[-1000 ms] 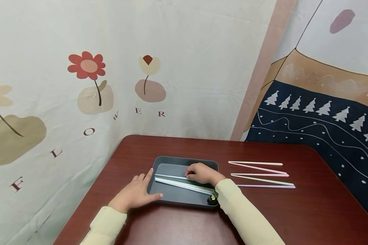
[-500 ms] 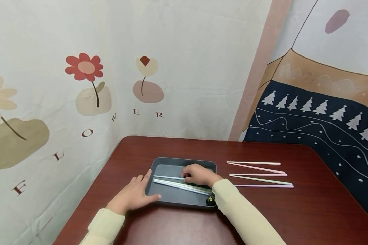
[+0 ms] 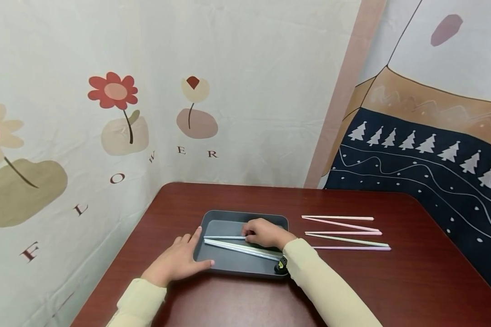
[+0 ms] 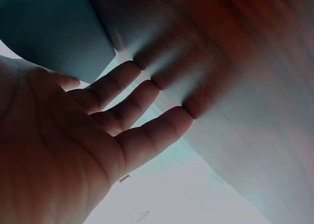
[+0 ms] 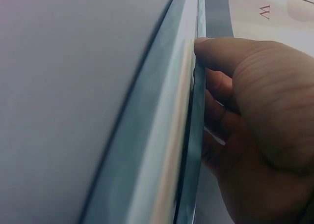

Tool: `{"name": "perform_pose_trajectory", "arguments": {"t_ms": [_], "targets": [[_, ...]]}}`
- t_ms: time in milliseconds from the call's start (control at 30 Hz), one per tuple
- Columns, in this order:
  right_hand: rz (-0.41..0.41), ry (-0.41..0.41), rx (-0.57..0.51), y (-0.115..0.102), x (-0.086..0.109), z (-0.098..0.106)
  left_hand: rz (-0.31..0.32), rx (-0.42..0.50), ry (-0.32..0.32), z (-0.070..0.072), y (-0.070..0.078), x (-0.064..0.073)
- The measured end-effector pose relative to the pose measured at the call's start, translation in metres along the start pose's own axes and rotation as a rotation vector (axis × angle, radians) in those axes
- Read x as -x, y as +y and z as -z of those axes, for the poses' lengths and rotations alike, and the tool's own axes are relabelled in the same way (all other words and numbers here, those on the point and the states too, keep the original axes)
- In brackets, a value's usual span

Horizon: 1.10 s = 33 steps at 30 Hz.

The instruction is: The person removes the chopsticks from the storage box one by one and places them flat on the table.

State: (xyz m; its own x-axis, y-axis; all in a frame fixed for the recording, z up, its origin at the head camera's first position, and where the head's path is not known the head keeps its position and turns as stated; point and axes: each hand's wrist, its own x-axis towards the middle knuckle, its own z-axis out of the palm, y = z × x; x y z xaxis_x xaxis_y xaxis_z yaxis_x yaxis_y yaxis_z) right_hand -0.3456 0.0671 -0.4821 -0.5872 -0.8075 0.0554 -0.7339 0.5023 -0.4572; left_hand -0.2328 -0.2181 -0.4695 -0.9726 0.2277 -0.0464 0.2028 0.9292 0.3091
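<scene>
In the head view a grey tray (image 3: 233, 267) lies on the table with several pale chopsticks (image 3: 237, 247) bunched slantwise inside it. Apart from that bunch, behind it, lies a light blue chopstick (image 3: 222, 237). My right hand (image 3: 266, 233) pinches this one between thumb and fingers; in the right wrist view the blue chopstick (image 5: 197, 130) runs close beside the bunch. My left hand (image 3: 177, 259) rests at the tray's left side, fingers spread, thumb at the front rim. The left wrist view shows its straight fingers (image 4: 157, 130) touching the table.
Several pastel chopsticks (image 3: 348, 233) in pink, green, purple and cream lie on the red-brown table (image 3: 352, 281) right of the tray. A printed cloth (image 3: 262, 91) hangs behind the table.
The light blue chopstick's left end has shifted slightly toward the front, nearer the bunch. My right hand has moved a little left in the view, which itself shifted slightly; the left hand keeps its place.
</scene>
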Motion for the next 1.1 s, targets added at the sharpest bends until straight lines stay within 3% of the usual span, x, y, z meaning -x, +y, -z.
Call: {"name": "perform_pose_trajectory", "arguments": {"t_ms": [400, 900, 1100], "targets": [[0.001, -0.044, 0.017, -0.003, 0.002, 0.007, -0.010, 0.001, 0.003, -0.002, -0.002, 0.000], [-0.069, -0.018, -0.062, -0.016, 0.008, 0.026, -0.009, -0.009, 0.003, 0.000, 0.000, -0.001], [-0.047, 0.023, -0.056, -0.023, 0.010, 0.038, -0.002, -0.005, 0.003, 0.000, 0.000, 0.000]]}}
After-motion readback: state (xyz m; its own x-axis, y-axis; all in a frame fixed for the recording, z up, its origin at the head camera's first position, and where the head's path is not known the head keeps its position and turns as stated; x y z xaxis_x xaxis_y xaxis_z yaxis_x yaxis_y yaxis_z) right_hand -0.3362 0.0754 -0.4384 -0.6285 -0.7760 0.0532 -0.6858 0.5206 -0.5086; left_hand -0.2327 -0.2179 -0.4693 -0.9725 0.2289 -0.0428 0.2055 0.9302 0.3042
